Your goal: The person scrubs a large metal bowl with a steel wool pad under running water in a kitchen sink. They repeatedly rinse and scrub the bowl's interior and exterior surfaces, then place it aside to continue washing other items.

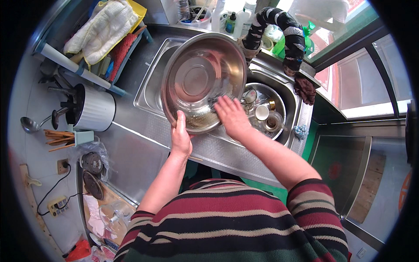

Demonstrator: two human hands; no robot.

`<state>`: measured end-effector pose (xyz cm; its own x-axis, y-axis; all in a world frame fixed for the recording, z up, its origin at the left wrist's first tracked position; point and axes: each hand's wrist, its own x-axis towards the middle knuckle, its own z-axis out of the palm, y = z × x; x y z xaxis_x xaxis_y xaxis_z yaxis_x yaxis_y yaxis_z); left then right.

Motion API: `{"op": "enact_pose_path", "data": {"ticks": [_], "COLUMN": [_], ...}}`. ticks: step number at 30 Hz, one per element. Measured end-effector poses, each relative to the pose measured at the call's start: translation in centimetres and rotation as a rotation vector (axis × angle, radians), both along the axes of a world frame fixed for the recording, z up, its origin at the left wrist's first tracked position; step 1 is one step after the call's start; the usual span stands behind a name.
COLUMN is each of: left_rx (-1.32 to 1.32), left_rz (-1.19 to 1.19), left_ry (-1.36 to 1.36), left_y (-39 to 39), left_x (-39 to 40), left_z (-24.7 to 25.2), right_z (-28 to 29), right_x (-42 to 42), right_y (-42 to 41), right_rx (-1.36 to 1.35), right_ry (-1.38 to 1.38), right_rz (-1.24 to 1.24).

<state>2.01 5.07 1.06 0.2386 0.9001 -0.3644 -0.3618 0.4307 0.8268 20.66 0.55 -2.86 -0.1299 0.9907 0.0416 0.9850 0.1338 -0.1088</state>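
Note:
My left hand point(181, 137) grips the near left rim of a large stainless steel basin point(196, 75), thumb on the inside of the wall. The basin is tilted so its inside faces me, over the double sink. Against its lower right inner wall, my right hand point(232, 118) presses a grey steel-wool scrubber point(220, 98), fingers laid over it. Droplets and some suds show on the metal there. Behind my right hand, the right sink bowl point(291, 95) holds another metal basin point(282, 113) with a white cup point(262, 112) and several glass vessels in it.
A faucet wrapped in black and silver tape point(278, 16) arches over the right bowl. Bottles point(230, 23) line the back ledge. At left stand a rack with a white towel point(101, 29), a utensil pot point(98, 106) and a chopstick holder point(83, 137). A blue-white cloth point(300, 131) lies at the right edge.

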Motion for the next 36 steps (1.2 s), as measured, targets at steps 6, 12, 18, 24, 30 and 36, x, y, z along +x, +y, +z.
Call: {"op": "enact_pose_path", "data": {"ticks": [6, 12, 18, 24, 30, 36], "left_rx": [-0.037, 0.013, -0.017, -0.103, -0.106, -0.167], "left_rz": [-0.031, 0.029, -0.007, -0.002, -0.214, -0.182], "left_ry": [-0.019, 0.001, -0.047, -0.085, 0.017, -0.043], "left_y": [0.3, -0.1, 0.7, -0.2, 0.9, 0.9], "left_x": [-0.4, 0.9, -0.4, 0.5, -2.6, -1.6], "left_z": [0.4, -2.2, 0.2, -0.4, 1.4, 0.7], "right_z": [2.2, 1.6, 1.0, 2.7, 2.6, 4.3], "right_x": [-3.6, -3.8, 0.0, -5.2, 1.9, -4.6], "right_y": [-0.4, -0.1, -0.7, -0.7, -1.1, -1.2], "right_rx": [-0.031, -0.171, -0.032, -0.127, -0.032, -0.067], "right_ry": [0.313, 0.257, 0.003, 0.363, -0.064, 0.717], "right_rz": [0.094, 0.02, 0.044, 0.083, 0.23, 0.312]}}
